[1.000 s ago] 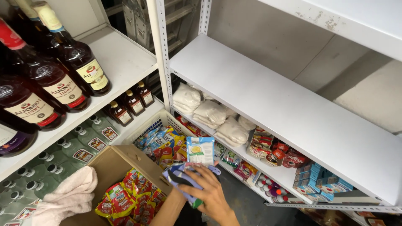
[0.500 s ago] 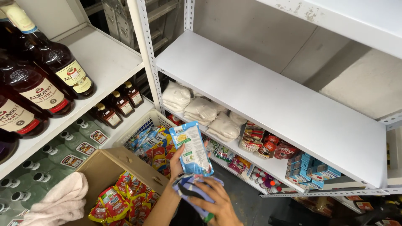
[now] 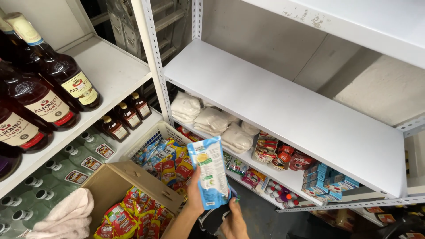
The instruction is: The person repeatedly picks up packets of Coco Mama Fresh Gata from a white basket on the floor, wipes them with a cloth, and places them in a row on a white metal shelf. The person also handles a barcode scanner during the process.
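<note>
— White metal shelving fills the wall, yes? What sits on it?

— Mostly the wide shelf [image 3: 283, 110] at chest height, bare and deep, with a perforated upright [image 3: 152, 62] at its left end. Left of that post stand dark bottles [image 3: 57, 71] with cream caps. One level below them, smaller brown bottles [image 3: 126, 116], and lower still green bottles [image 3: 75, 166] lying with their caps outward.

— And under the bare shelf?

— White bags [image 3: 212, 119] stacked at the back, then red packets [image 3: 283, 155] and small blue boxes [image 3: 330, 177] near the front edge.

— Where are the hands?

— Low, at the bottom of the view. The left hand [image 3: 195, 197] grips a blue-and-white pouch [image 3: 208, 172] from behind, fingers closed on its lower part, holding it upright in front of a white basket [image 3: 150, 139] of bright sachets. The right hand [image 3: 232, 221] is just below the pouch, curled around something dark and blue that I can't make out; whether it truly clamps it, I cannot tell.

— Anything crowding them?

— A cardboard box [image 3: 110, 177] full of red and yellow sachets sits just left of the forearm, its flap near the basket rim. A pink cloth [image 3: 66, 212] lies over the box's left edge. Open floor shows to the right, below the lower shelf's front edge.
</note>
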